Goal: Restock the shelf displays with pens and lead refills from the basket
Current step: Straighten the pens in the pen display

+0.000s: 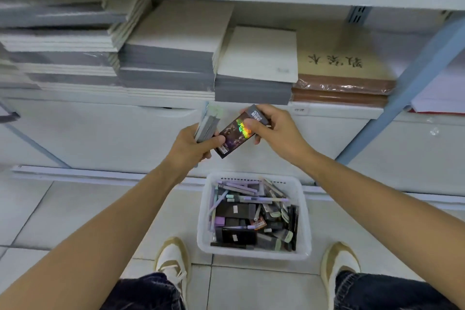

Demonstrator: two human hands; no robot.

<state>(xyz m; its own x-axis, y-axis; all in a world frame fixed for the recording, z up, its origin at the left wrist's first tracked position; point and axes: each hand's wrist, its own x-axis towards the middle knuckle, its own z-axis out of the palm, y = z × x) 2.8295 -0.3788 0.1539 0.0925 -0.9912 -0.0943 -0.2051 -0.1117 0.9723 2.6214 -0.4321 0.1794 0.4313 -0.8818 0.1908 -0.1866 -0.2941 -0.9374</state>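
Observation:
My right hand [273,131] pinches a dark box with a holographic label [232,137], thumb on its face, held tilted in front of the shelf. Beside it, my left hand [190,148] grips a stack of flat grey packs [207,123] standing upright, and its thumb touches the dark box's lower end. Below on the floor sits a white plastic basket [202,231] filled with several pastel pens, dark boxes and small refill packs.
The shelf [100,106] ahead carries stacks of grey and cream notebooks [171,58] and brown wrapped pads [344,75]. A blue shelf upright [402,98] slants at the right. My two shoes [173,264] stand on the tiled floor on either side of the basket.

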